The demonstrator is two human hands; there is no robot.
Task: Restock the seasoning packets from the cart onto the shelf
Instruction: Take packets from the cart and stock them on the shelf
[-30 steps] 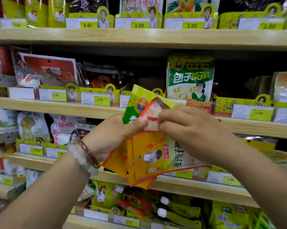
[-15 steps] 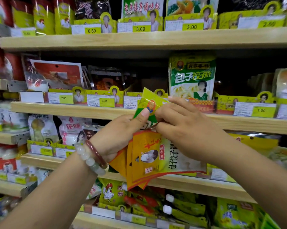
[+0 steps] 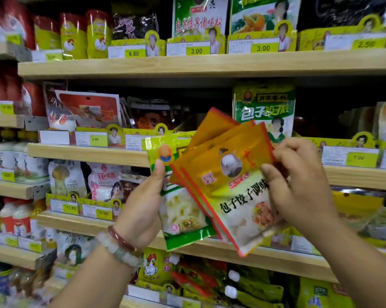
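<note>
While fanned, seasoning packets (image 3: 236, 187) pinched between both hands: left (image 3: 140, 210), right (image 3: 298, 185)

The left hand (image 3: 140, 207) holds a green packet (image 3: 178, 210), thumb pressed on its front, while the right hand (image 3: 298, 185) pinches a fan of orange packets (image 3: 229, 174) overlapping it. Both are raised before wooden shelves (image 3: 187, 65) stocked with packets behind yellow price tags (image 3: 196, 50).
</note>
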